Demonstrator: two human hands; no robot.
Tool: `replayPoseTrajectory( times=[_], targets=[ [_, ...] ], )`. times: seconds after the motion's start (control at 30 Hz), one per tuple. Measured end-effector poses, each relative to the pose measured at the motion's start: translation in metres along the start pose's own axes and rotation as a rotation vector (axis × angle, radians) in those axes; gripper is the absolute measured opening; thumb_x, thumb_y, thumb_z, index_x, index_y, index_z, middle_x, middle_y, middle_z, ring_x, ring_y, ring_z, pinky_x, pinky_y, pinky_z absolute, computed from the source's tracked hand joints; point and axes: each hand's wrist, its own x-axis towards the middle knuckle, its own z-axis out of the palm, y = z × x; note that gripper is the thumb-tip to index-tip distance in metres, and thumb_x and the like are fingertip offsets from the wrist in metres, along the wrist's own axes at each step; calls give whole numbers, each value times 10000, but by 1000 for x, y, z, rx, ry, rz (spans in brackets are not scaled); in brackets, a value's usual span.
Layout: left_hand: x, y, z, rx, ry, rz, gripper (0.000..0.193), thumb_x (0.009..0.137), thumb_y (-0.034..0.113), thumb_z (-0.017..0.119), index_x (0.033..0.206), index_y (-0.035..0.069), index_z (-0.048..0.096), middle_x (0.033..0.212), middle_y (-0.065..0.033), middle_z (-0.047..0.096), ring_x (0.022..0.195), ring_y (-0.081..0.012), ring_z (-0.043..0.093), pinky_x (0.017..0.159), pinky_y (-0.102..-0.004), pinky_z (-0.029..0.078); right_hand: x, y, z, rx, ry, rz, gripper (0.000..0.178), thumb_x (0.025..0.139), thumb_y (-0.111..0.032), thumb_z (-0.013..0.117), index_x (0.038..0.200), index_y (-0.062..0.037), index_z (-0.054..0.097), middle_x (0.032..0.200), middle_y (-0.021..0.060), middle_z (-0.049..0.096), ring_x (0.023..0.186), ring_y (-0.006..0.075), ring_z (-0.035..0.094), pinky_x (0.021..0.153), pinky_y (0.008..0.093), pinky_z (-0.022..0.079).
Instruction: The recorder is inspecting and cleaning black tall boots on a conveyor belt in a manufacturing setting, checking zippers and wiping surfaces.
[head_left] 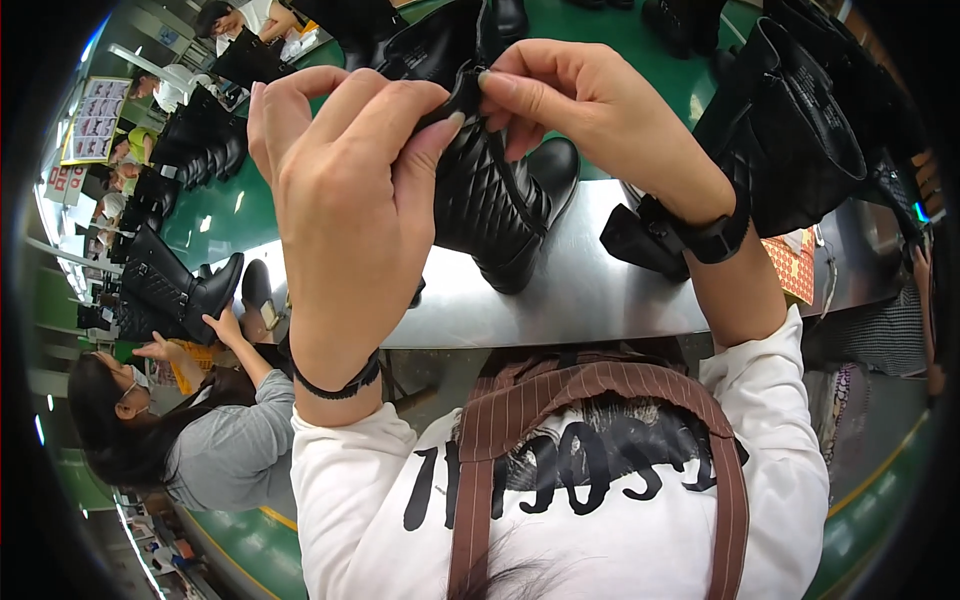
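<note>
Black quilted boot (490,205) — upright, sole on steel table (590,290).

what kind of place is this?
Likely a boot factory line. Both hands, left and right, work on a black quilted boot over a metal bench; more boots line a green belt.

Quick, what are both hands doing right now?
Left hand: closed, pinching the top of the black quilted boot.
Right hand: closed, pinching the same boot top.
</note>
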Motion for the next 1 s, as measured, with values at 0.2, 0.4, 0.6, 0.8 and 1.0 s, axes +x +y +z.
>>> replayPoseTrajectory(
  times=[0.2,0.4,0.6,0.8,1.0],
  targets=[
    [5,-1,13,96,-31,-32,174,818,189,718,800,20,680,698,-52,592,754,-236,516,700,-336,402,-7,25,-10,104,-80,35,270,918,-235,663,887,33,651,779,67,671,672,119,667,630,215,541],
    [0,-18,32,268,150,-162,247,819,295,717,693,89,668,652,16,579,768,-211,533,824,-375,356,-65,134,1,-425,-190,357,246,883,-202,675,708,-30,659,574,54,659,555,136,663,535,273,507],
    [2,-17,9,55,-35,-145,218,783,225,757,782,20,683,706,-33,598,785,-217,528,779,-343,387,-120,178,2,-457,-26,425,203,875,-179,662,761,-11,671,643,103,672,635,224,672,635,326,506],
    [-7,19,-58,-201,-598,198,281,562,214,729,839,207,773,782,12,574,1025,-302,479,1062,-585,241,-91,102,6,-149,305,239,658,808,-288,756,1314,-60,403,1229,155,474,1014,241,577,811,360,484],
    [-36,23,-70,-382,-625,294,282,488,249,690,760,256,763,804,66,580,1047,-274,460,1106,-706,174,-60,95,9,-435,201,99,620,808,28,616,1371,-42,368,941,282,626,879,414,642,748,383,523]
  ],
)
